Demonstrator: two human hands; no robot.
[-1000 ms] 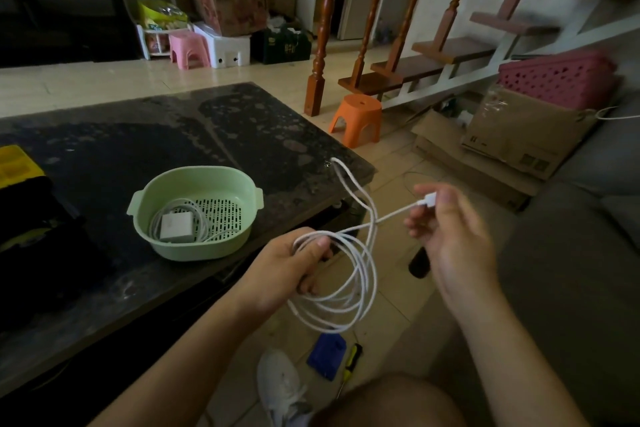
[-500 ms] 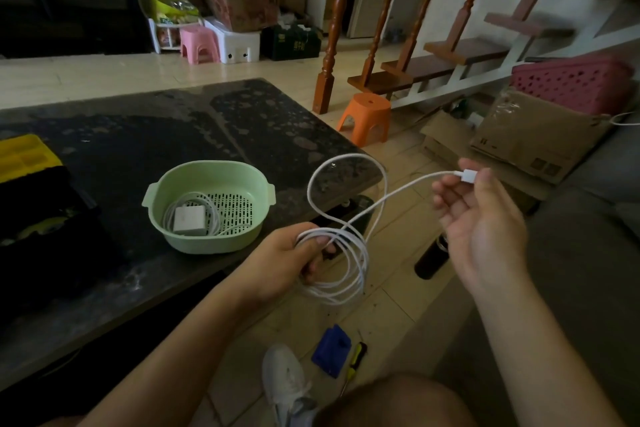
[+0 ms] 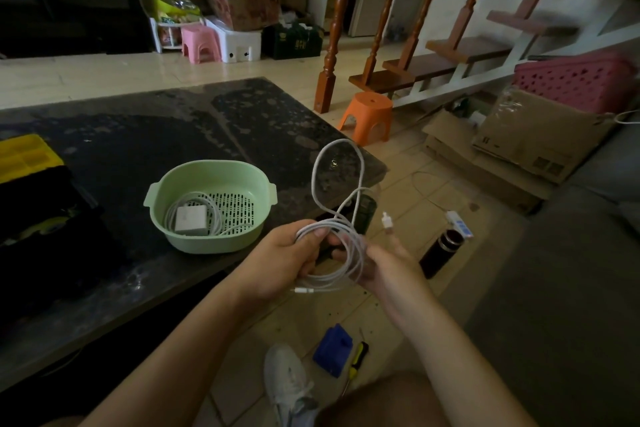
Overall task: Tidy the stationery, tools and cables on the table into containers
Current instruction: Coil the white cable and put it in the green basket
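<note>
Ctr of frame: L hand (image 3: 284, 260) pinches a bundle of thin, round white cable (image 3: 332, 224), thumb on top and fingers curled under. R hand (image 3: 384, 263), just right of it, palm up, has its fingers curled behind the same coil, gripping it. Coil hangs in loose oval loops btwn both hands, held off the table's near-right corner. One bigger loop stands up above them. A small white plug (image 3: 386, 220) pokes up over R hand; a 2nd slim connector lies at the coil's btm edge.

Left of ctr: pale green plastic basket (image 3: 207, 244), oval w/ side handles and a slotted floor, sits on the dark mottled stone-look table (image 3: 138, 135). Inside it: square white charger block (image 3: 190, 220) w/ its own cable coiled round it.

Far left: yellow-and-black toolbox (image 3: 24, 156), lid open.

Btm ctr, on pale floor tiles: blue blocky item (image 3: 332, 354), screwdriver (image 3: 358, 357) w/ yellow-black handle, white shoe (image 3: 287, 381).
</note>
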